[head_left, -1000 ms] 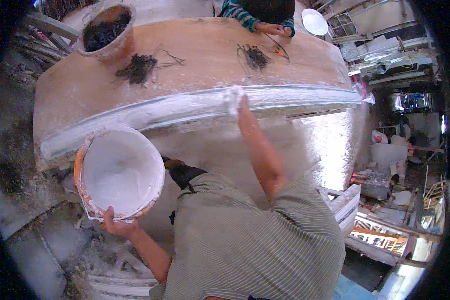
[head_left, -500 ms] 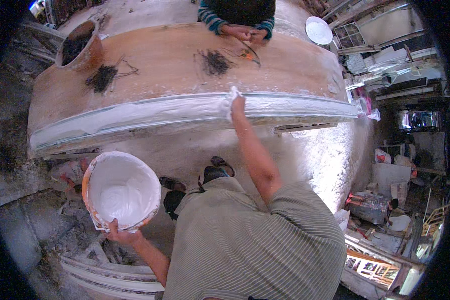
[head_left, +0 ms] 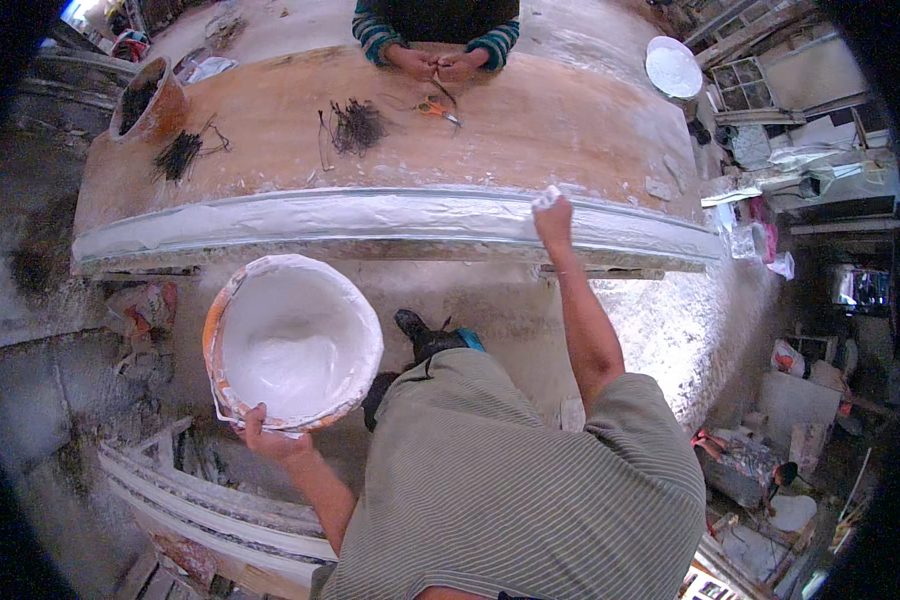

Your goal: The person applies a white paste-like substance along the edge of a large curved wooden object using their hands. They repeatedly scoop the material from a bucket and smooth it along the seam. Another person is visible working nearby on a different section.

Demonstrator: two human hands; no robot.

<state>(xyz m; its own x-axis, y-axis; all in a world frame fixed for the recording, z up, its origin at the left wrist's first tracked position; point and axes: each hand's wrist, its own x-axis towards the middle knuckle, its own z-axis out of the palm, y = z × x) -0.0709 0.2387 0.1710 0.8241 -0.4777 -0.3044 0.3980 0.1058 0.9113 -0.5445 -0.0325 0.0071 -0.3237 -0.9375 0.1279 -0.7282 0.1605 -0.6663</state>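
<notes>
My left hand (head_left: 275, 440) grips the lower rim of a white bucket (head_left: 360, 350) with orange on its outer side. The bucket is tilted so its inside shows, with wet white plaster (head_left: 295, 370) at the bottom. My right hand (head_left: 555, 222) is closed around a white, plaster-coated wad (head_left: 546, 198); what the wad is made of I cannot make out. The hand is over a long moulding strip (head_left: 370, 215) at the table's near edge. White plaster coats the strip, uneven and wrinkled in its middle band, between straight raised edges.
Across the brown table (head_left: 270, 120), a person's hands (head_left: 435, 66) meet near orange-handled scissors (head_left: 435, 108). Dark wire bundles (head_left: 355, 128) and a brown pot (head_left: 165, 105) are on the table. A white basin (head_left: 674, 68) stands at the far right. Mouldings (head_left: 210, 510) lie behind me at left.
My right hand has moved right along the strip with the white wad. The bucket has come up and to the right, nearer the strip. My view has shifted.
</notes>
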